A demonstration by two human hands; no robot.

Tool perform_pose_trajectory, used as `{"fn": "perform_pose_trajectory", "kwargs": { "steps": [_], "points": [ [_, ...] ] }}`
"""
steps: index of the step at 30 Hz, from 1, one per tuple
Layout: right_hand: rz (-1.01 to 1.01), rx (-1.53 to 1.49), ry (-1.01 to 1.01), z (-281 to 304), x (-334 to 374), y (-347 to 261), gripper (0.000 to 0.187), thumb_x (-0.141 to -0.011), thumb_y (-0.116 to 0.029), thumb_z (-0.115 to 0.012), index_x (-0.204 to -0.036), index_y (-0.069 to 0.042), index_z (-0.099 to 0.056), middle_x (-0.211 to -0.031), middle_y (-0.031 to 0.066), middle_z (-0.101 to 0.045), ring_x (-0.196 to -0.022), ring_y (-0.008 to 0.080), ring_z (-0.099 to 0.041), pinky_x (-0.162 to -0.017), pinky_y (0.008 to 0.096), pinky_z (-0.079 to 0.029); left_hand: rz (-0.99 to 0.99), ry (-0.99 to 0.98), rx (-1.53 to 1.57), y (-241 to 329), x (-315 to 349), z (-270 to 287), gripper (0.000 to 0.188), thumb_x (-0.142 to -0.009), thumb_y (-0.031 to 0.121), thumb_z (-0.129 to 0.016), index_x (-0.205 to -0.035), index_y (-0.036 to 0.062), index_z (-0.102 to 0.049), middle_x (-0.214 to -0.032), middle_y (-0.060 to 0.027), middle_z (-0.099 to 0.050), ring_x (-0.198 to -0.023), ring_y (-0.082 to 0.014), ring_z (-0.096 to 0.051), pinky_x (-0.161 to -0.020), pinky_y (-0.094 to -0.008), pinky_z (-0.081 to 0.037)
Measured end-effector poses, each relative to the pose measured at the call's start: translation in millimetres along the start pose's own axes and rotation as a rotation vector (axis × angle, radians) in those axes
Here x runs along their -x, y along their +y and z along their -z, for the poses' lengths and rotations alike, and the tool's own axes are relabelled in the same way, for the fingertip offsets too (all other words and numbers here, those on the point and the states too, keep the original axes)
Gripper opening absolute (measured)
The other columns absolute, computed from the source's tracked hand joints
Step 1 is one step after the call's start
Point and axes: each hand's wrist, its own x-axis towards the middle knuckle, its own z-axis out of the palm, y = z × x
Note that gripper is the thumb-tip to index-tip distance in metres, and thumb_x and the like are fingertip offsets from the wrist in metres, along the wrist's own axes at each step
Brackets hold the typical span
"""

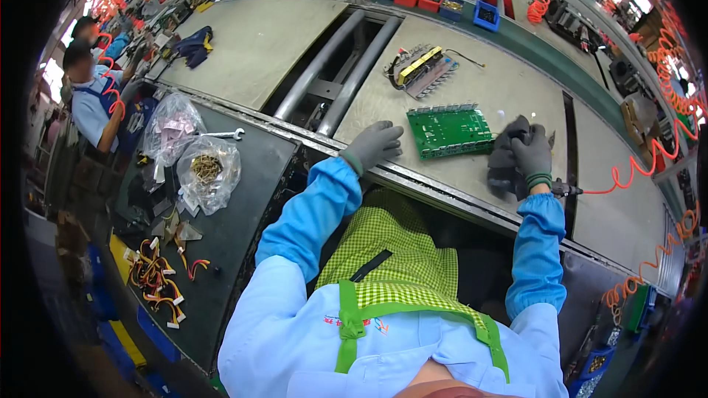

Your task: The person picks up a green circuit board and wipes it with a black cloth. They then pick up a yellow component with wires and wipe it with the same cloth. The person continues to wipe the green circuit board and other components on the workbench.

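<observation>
My gloved left hand [375, 146] is released, fingers loose, at the near edge of the pale bench [451, 180]; my gloved right hand [534, 153] grasps a blurred, dark cloth-like bundle [504, 162] beside a green circuit board [450, 131], with a yellow-topped assembly [420, 68] beyond.

A smooth, faintly glossy green face is shown by the circuit board [450, 130]. Beneath the board, the counter [366, 109] is surfaced in pale, matt, scuffed material. To the board's left, two tubes [322, 66] are made of smooth, dull metal; farther left, crumpled, glossy clear plastic is seen in the bags [228, 179] and shiny metal in the wrench [218, 134]. On either side of the board, the left grip [375, 145] and right grip [532, 153] are covered in matt grey cloth. Below the board, creased, lightly shiny fabric is worn as sleeves [313, 205], and matt woven cloth as the apron [391, 239].
</observation>
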Motion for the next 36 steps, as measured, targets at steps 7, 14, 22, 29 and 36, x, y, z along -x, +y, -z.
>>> {"fn": "perform_pose_trajectory", "kwargs": {
  "steps": [7, 14, 22, 29, 36],
  "points": [
    [0.082, -0.257, -0.194, -31.5, 12.7, -13.4, 0.059, -0.07, -0.022, -0.068, -0.123, -0.002, -0.053, -0.105, 0.0221, -0.063, -0.104, 0.0369, -0.06, -0.09, 0.0404, -0.048, 0.191, 0.18, 0.389, 8.6, -32.9, -64.3, 0.039, -0.094, 0.023, -0.057, -0.124, -0.0002, -0.05, -0.124, -0.0181, -0.055, -0.114, -0.0306, -0.056, -0.098, -0.0475, -0.048],
    [0.206, -0.117, -0.108, -67.4, 30.3, 5.2, 0.059, -0.065, -0.03, -0.065, -0.12, -0.01, -0.06, -0.105, 0.0175, -0.066, -0.104, 0.0339, -0.061, -0.091, 0.0412, -0.048, -0.103, -0.05, -0.273, 38.4, -60.0, -87.5, 0.025, -0.089, 0.018, -0.063, -0.109, 0.0017, -0.063, -0.097, -0.0075, -0.067, -0.082, -0.0171, -0.065, -0.069, -0.0309, -0.054],
    [0.087, -0.416, -0.233, -53.2, 34.3, 20.7, 0.06, -0.065, -0.018, -0.065, -0.123, -0.005, -0.056, -0.109, 0.0209, -0.063, -0.103, 0.0356, -0.061, -0.094, 0.041, -0.047, -0.474, -0.009, -0.513, 49.5, -49.1, -65.8, 0.025, -0.093, 0.014, -0.062, -0.115, 0.0023, -0.063, -0.101, -0.0033, -0.067, -0.086, -0.0108, -0.061, -0.077, -0.0276, -0.051],
    [0.293, -0.067, 0.005, -43.5, 42.7, -7.4, 0.058, -0.068, -0.012, -0.064, -0.124, -0.009, -0.05, -0.118, 0.0196, -0.052, -0.105, 0.0397, -0.056, -0.092, 0.0436, -0.047, -0.493, 0.049, -0.238, -14.7, -36.4, -48.4, 0.032, -0.092, 0.019, -0.066, -0.117, 0.0011, -0.061, -0.105, -0.0037, -0.066, -0.092, -0.011, -0.06, -0.081, -0.0274, -0.051],
    [0.467, -0.069, 0.118, -101.5, 37.2, -25.5, 0.049, -0.072, -0.015, -0.064, -0.12, -0.007, -0.056, -0.125, 0.0193, -0.054, -0.114, 0.0397, -0.053, -0.096, 0.0451, -0.044, -0.518, 0.027, -0.228, -26.5, -37.8, -54.6, 0.035, -0.091, 0.02, -0.067, -0.12, 0.0014, -0.059, -0.109, -0.0049, -0.066, -0.099, -0.0122, -0.06, -0.087, -0.0278, -0.05]
  ]
}}
